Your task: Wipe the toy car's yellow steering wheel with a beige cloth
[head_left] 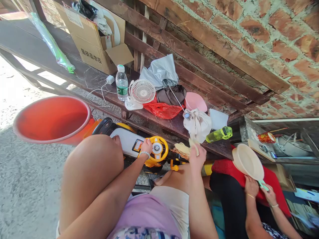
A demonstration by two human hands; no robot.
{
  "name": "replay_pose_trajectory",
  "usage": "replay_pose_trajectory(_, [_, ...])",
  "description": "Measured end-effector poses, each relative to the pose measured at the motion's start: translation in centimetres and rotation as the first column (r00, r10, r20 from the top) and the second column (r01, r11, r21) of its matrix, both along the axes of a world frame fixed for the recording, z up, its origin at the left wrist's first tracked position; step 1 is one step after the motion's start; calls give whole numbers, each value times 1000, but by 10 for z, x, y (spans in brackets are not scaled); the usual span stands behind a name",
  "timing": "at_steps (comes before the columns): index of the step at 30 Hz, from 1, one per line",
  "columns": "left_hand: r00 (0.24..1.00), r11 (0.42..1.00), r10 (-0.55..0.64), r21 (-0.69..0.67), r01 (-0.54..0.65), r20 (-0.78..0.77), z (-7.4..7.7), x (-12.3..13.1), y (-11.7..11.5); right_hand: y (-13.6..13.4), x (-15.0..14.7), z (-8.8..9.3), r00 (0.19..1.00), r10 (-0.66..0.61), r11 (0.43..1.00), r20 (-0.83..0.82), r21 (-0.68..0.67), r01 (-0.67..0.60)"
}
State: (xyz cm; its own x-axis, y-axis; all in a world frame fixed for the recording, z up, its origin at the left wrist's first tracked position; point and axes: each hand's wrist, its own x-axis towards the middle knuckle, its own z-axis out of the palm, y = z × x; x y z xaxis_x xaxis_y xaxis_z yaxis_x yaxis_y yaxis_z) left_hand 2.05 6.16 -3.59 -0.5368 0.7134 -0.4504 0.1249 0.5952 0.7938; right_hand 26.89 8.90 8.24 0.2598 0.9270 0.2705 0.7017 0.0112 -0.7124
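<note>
My left hand [147,146], with a beaded bracelet at the wrist, is closed at the left rim of a yellow toy steering wheel [164,146]. The wheel belongs to a white, yellow and black ride-on toy car [126,141] between my knees. My right hand [198,157] pinches a pale, torn piece of what looks like flatbread [193,146]. Its browner part [181,150] sticks out left, above the car's front. How far my right fingers wrap round it is partly hidden.
A red bucket [52,141] stands left. The wooden bench [97,86] bears a cardboard box [89,43], water bottle [122,83], fan [143,91], cloth bag [198,124] and green bottle [219,134]. At right, another person's hands [251,186] hold a cream pan [249,162].
</note>
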Motion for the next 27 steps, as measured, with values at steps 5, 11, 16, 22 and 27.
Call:
replay_pose_trajectory(5, [1000, 1000, 9, 5, -9, 2, -6, 2, 1, -19, 2, -31, 897, 287, 865, 335, -493, -93])
replay_pose_trajectory(11, [1000, 1000, 10, 4, -10, -12, -8, 2, 1, -4, 3, -29, 845, 332, 818, 419, -574, -37])
replay_pose_trajectory(16, [1000, 1000, -17, 9, 17, -9, -8, 1, 0, 17, -2, -24, 860, 359, 761, 362, -647, -46])
replay_pose_trajectory(22, [999, 1000, -31, 2, 31, -16, -6, 2, -1, 45, -12, -15, 775, 376, 841, 508, -538, -55])
replay_pose_trajectory(27, [999, 999, -42, -9, 42, -28, -3, 3, -1, 40, -53, -8, 318, 606, 796, 729, -553, -247])
